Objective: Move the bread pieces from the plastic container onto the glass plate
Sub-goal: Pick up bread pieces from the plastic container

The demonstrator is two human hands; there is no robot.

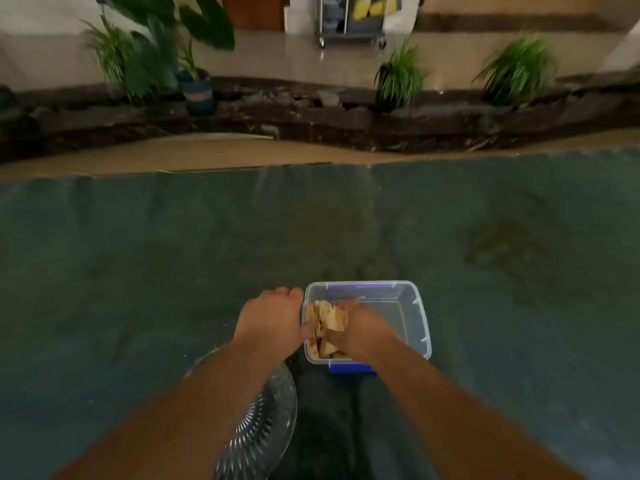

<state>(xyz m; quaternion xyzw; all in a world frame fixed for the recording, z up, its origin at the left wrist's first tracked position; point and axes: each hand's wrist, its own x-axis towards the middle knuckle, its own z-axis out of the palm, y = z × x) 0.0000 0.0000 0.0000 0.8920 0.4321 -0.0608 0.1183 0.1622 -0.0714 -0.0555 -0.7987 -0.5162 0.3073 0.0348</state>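
Bread pieces (327, 318) fill the container's (414, 306) left side. Right hand (360, 329) fingers curl around them; left hand (272, 317) grips the rim. Plate (266, 427) lies near.

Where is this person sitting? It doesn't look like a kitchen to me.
Probably a hotel lobby or similar indoor hall, though I can't be sure. There is polished floor, potted plants along a dark stone border, and a wheeled service cart at the back. The person works low down on a bluish mat.
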